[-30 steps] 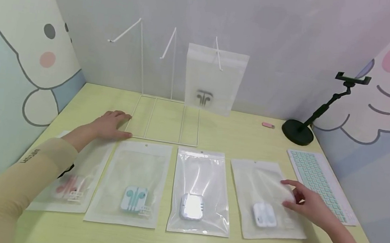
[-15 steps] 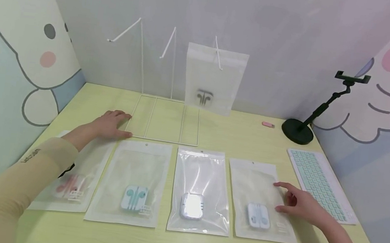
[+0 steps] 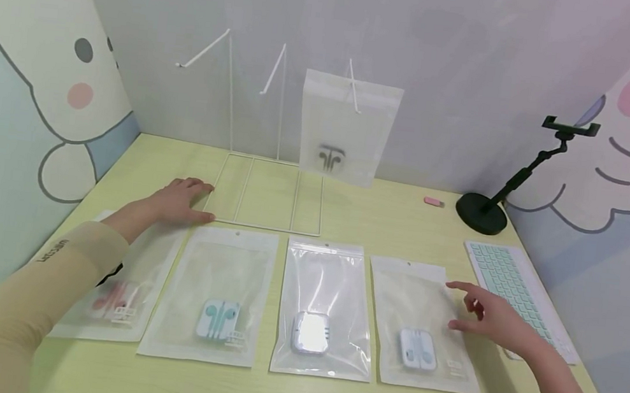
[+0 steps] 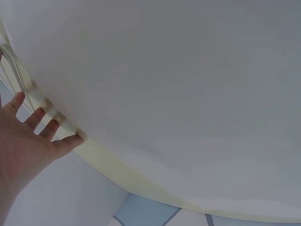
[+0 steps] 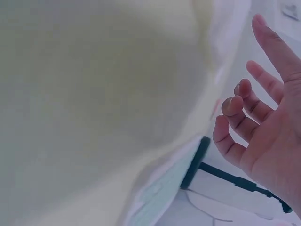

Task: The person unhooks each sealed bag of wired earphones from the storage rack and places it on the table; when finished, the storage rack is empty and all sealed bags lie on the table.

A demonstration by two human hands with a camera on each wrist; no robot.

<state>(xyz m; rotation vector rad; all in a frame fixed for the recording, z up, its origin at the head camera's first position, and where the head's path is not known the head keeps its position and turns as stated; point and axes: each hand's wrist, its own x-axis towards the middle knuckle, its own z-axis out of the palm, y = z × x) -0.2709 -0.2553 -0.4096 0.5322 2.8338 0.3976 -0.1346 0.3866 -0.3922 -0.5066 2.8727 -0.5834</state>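
Observation:
My left hand (image 3: 179, 200) rests at the left side of the white wire display rack (image 3: 266, 226), fingertips at its base bar. In the left wrist view its fingers (image 4: 38, 113) are spread and fairly straight. My right hand (image 3: 495, 315) hovers by the right edge of a zip pouch (image 3: 414, 290) of white earphones (image 3: 417, 349), nothing in its fingers. The right wrist view shows its fingers (image 5: 233, 106) loosely bent. Left of that pouch lie a glossy pouch (image 3: 319, 286) with a white case, a pouch (image 3: 228, 277) of teal earphones, and a pouch (image 3: 161, 257) of pink ones, partly under my left arm.
A pouch (image 3: 350, 123) of dark earphones hangs from the rack's right hook; the left hook (image 3: 203, 50) and middle hook (image 3: 273, 70) hold nothing. To the right are a keyboard (image 3: 512, 294), a black phone stand (image 3: 481, 214) and a pink USB stick (image 3: 433, 202).
The rightmost pouch shifted slightly left and straightened under my right hand, which has since let go and lifted a little. My left hand stayed still.

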